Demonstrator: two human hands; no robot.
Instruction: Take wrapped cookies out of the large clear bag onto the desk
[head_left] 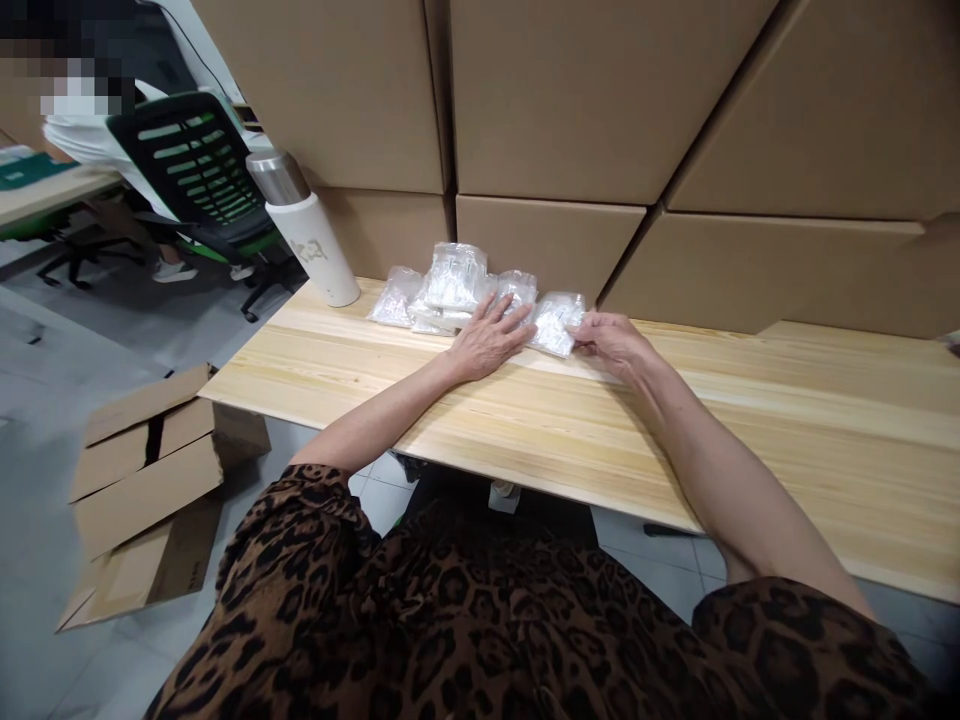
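Several small clear plastic bags (454,283) with white parts inside lie piled at the far edge of a pale wooden table (787,440), against cardboard boxes. My left hand (491,338) lies flat, fingers spread, with its fingertips on the front bags of the pile. My right hand (611,343) pinches the right edge of a single clear bag (556,320) lying just right of the pile. Both forearms stretch across the table from my leopard-print sleeves.
Large cardboard boxes (592,110) are stacked along the table's back. A white bottle with a steel cap (306,232) stands at the table's far left corner. A flattened carton (146,480) lies on the floor at left. Another person sits by a green-and-black office chair (199,170) at upper left.
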